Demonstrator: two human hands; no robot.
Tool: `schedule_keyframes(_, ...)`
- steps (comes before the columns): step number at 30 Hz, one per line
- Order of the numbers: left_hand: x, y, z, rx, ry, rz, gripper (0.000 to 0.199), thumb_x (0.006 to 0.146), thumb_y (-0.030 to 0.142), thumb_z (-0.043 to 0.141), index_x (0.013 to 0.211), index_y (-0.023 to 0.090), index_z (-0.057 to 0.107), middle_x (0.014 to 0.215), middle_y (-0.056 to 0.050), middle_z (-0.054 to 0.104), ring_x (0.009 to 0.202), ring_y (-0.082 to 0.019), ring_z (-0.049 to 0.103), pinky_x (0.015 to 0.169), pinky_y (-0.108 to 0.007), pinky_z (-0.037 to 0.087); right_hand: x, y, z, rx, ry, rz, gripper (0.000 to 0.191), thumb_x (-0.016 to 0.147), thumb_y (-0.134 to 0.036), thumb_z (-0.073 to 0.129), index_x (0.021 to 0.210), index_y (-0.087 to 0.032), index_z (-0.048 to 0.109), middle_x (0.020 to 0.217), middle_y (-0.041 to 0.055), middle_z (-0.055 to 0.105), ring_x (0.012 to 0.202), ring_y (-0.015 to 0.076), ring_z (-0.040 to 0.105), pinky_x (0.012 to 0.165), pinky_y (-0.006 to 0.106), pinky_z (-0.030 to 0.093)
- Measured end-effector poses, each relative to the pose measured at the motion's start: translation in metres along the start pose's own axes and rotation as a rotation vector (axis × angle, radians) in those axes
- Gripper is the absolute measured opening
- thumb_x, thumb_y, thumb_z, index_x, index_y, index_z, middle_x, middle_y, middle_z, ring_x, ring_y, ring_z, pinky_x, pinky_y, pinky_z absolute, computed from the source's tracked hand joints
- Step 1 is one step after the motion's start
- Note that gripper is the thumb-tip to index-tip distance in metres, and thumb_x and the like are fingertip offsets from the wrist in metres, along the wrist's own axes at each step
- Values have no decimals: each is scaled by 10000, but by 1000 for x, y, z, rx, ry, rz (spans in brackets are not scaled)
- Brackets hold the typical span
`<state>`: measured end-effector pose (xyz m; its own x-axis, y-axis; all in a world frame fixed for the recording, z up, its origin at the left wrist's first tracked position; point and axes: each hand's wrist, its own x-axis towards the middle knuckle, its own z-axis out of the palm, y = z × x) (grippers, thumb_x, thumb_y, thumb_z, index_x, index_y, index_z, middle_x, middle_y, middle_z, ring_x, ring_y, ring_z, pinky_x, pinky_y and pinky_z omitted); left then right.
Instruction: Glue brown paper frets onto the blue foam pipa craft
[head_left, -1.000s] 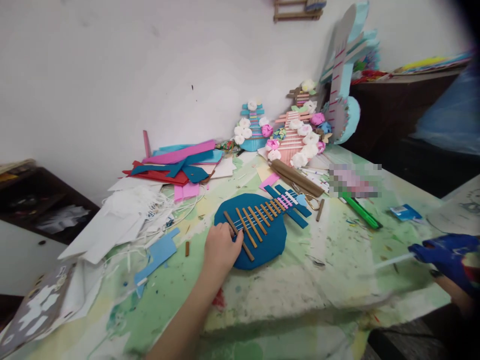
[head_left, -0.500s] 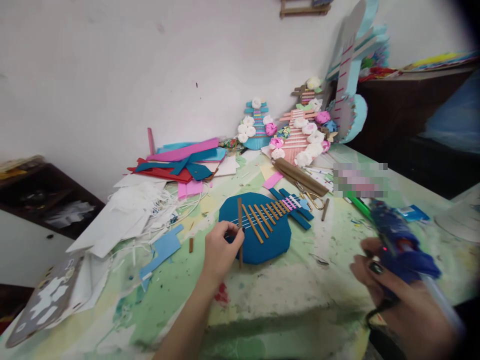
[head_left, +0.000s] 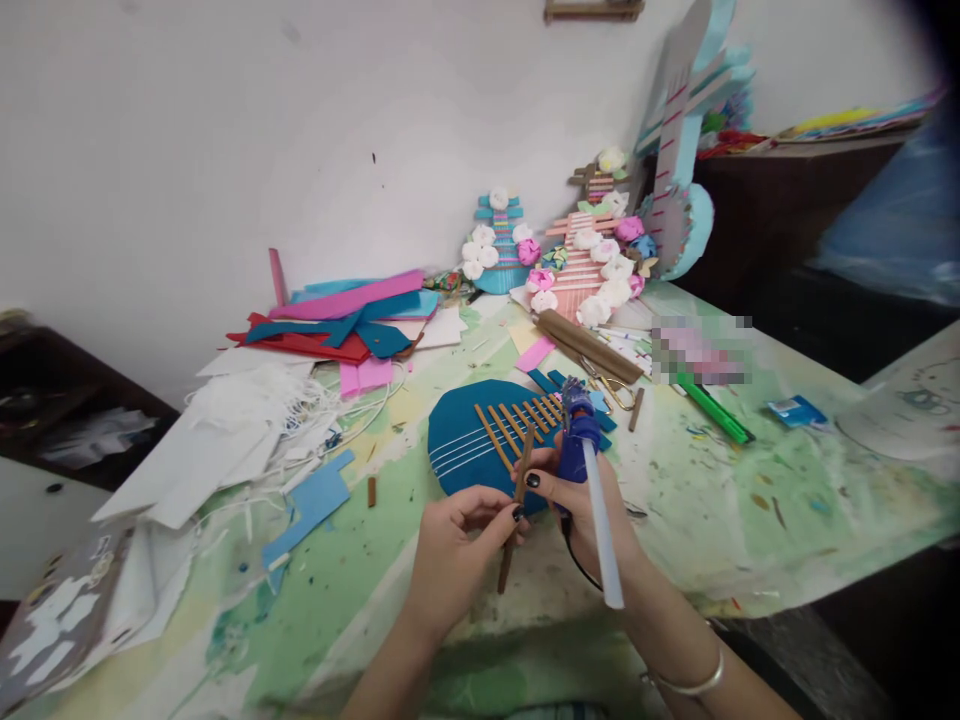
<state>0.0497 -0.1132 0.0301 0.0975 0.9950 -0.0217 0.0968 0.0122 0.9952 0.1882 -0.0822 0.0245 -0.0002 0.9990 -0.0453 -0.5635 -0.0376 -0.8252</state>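
The head view has a dark-blue guitar cutout (head_left: 457,420) lying on the tabletop (head_left: 352,600), its round body toward the left and its neck pointing away and to the right. White strings (head_left: 459,455) run along that long axis, with brown bars (head_left: 496,436) set across them.

Over the cutout's near edge, the left hand (head_left: 450,550) pinches a brown strip (head_left: 506,568) between thumb and fingers. The strip's long axis runs from its near end, slightly left, to its far end, slightly right. The right hand (head_left: 604,505) is closed around a blue glue gun (head_left: 576,440), its fingertips also at the strip. The gun's nozzle points away, over the cutout's neck side; a whitish glue stick (head_left: 604,540) sticks out of its back toward the viewer.

To the right of the cutout are scissors (head_left: 621,394), a green cutter (head_left: 714,408) and a blue packet (head_left: 796,411), whose print is too small to read. Left of it lie a light-blue piece (head_left: 319,505) and white sheets (head_left: 165,450); a grey-brown case (head_left: 56,620) farther left bears lettering that I cannot make out. Beyond it stand flower-trimmed guitars, one blue (head_left: 506,272) and one pink (head_left: 577,280).
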Motion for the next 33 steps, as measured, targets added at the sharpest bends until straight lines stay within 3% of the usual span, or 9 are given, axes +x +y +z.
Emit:
schedule_keyframes(4,0,3,1,75,-8,35,146,784,264,610,722,140,656,667,-51,700,593,-148,643,597,-233,523,-1,-2,-2,-17,75,11,439,471,-193,860,790,-201,559,688,-25,672,639,178,657,605,292,532)
schedule_keyframes(10,1,0,5,66,12,57,131,766,249,615,678,153,611,632,-36,682,572,-148,637,581,-232,517,0,0,-3,-14,78,13,445,478,-192,853,809,-206,556,706,-32,669,633,175,657,616,301,540)
schedule_keyframes(14,-2,-6,6,173,68,121,130,773,229,598,665,158,610,637,-27,669,585,-141,624,585,-226,505,2,-2,-2,-30,94,-28,490,463,-161,854,833,-219,539,709,-39,657,662,191,663,620,309,540)
schedule_keyframes(24,-8,-7,8,338,89,214,130,757,192,587,635,161,621,601,-9,642,551,-119,586,546,-199,474,10,-11,-3,-94,51,-134,382,593,-225,808,853,-213,529,755,-5,692,688,214,686,626,330,558)
schedule_keyframes(27,-8,-7,9,260,62,157,129,750,206,596,631,158,605,598,-15,634,554,-126,595,543,-209,485,10,-12,-1,-77,46,-121,335,610,-220,796,831,-213,544,750,-10,685,673,197,681,611,309,554)
schedule_keyframes(30,-6,-9,9,39,-3,12,107,723,249,640,700,156,592,602,-16,640,544,-142,625,542,-231,515,10,-13,0,-44,39,-67,329,603,-241,800,823,-209,557,750,-12,684,657,180,671,619,301,553)
schedule_keyframes(33,-4,-10,7,-148,-44,-101,241,677,295,699,850,142,633,652,-31,672,559,-161,652,577,-273,552,11,-14,-1,-8,14,-31,362,583,-238,812,837,-208,556,757,-15,684,672,177,670,634,299,554)
